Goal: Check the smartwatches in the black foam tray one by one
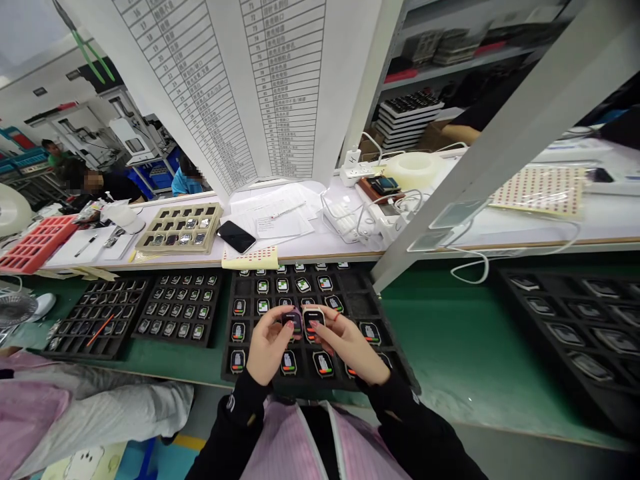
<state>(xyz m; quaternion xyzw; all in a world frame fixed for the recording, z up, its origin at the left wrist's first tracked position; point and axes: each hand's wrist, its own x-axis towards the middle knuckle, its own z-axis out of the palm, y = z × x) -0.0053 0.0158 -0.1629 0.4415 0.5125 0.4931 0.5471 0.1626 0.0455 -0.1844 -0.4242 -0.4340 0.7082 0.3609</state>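
Observation:
My left hand pinches a small smartwatch body with a dark lit screen. Beside it, my right hand grips a second smartwatch body the same way. Both hands hover close together, almost touching, just above a black compartment tray on the green mat. The tray holds several more watch bodies with lit screens, one per cell; a few cells under my hands are hidden.
Two more black trays of watch bodies lie to the left, and another tray at the right. A white shelf behind carries a beige tray, a phone, papers, cables and sticker sheets. A slanted grey post crosses at right. People sit at the far left.

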